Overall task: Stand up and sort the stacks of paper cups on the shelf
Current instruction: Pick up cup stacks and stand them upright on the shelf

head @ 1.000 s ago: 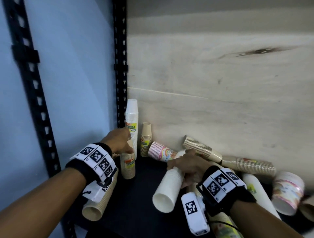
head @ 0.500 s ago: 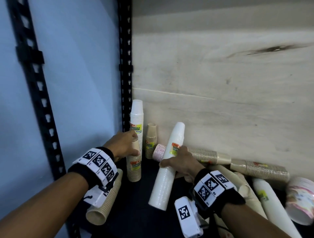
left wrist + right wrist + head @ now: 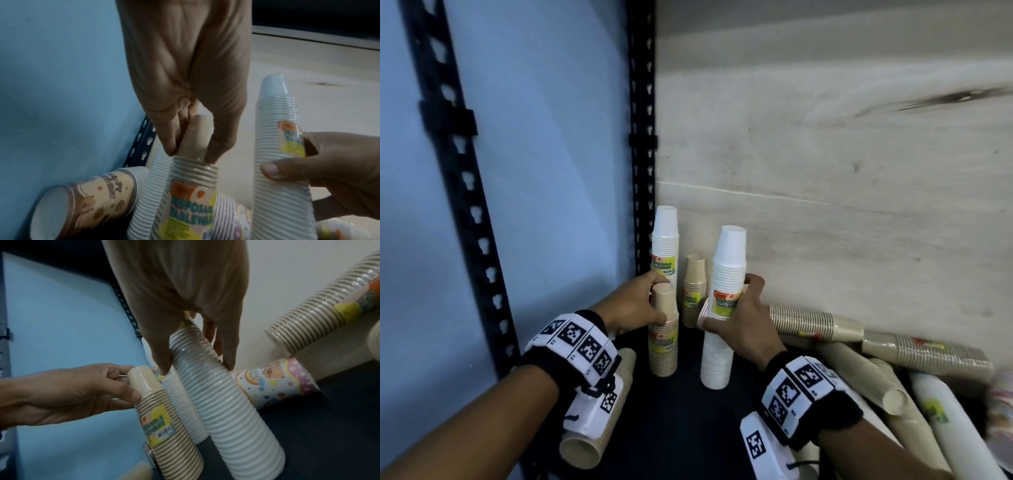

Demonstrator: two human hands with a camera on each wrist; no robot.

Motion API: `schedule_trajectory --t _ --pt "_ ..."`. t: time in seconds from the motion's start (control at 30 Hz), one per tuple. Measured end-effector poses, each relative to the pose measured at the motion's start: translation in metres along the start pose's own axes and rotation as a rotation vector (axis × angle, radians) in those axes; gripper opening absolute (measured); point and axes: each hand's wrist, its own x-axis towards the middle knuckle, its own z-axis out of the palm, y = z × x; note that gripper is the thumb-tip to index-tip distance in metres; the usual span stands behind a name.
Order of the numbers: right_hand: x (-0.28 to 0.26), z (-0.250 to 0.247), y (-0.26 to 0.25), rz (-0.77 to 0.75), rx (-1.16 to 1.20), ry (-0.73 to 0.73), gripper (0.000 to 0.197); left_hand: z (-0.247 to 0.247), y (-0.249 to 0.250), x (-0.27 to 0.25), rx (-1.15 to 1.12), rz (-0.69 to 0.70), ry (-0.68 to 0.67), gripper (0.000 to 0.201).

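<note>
The right hand (image 3: 743, 322) wraps its fingers (image 3: 228, 353) round the middle of a tall white stack (image 3: 722, 308), which stands upright on the dark shelf (image 3: 688, 428) near the centre of the head view. The left hand (image 3: 633, 305) pinches the top cup of a shorter brown stack (image 3: 663, 335), just left of the white one, fingers (image 3: 170, 142) narrow on that single cup.

The main risk, as I judge it, is the white stack: it is tall and slim, so letting go before its base sits flat could tip it into the brown stack or into the two stacks behind, a white one (image 3: 664, 240) in the corner and a small brown one (image 3: 693, 291). One fall there could topple the whole upright group.

The left hand's hold is only on the top cup. A lift could pull the wrapped stack askew rather than raise it.

At lower right, fallen stacks (image 3: 859, 363) lie crossed over each other; dragging one out may roll the rest toward the shelf edge. A brown stack (image 3: 599, 431) lying under the left wrist could be knocked off by the forearm.
</note>
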Motion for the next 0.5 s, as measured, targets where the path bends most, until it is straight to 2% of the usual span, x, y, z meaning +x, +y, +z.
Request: schedule_trajectory --t 0.1,0.2,0.33,0.5 --pt "0.001 0.000 0.005 0.025 -0.030 -0.060 0.081 0.002 0.002 -0.001 -0.034 -0.021 0.003 0.075" --pt "0.001 -0.002 0.011 0.053 -0.030 -0.128 0.074 0.004 0.002 -0.002 -0.033 -0.016 0.066 0.093" --pt "0.002 -0.006 0.019 0.118 -0.020 -0.234 0.081 0.001 0.002 -0.002 -0.036 -0.004 0.081 0.090" --pt "0.002 -0.016 0.019 0.192 -0.083 -0.383 0.062 -0.002 -0.001 -0.005 0.036 -0.015 -0.028 0.097"
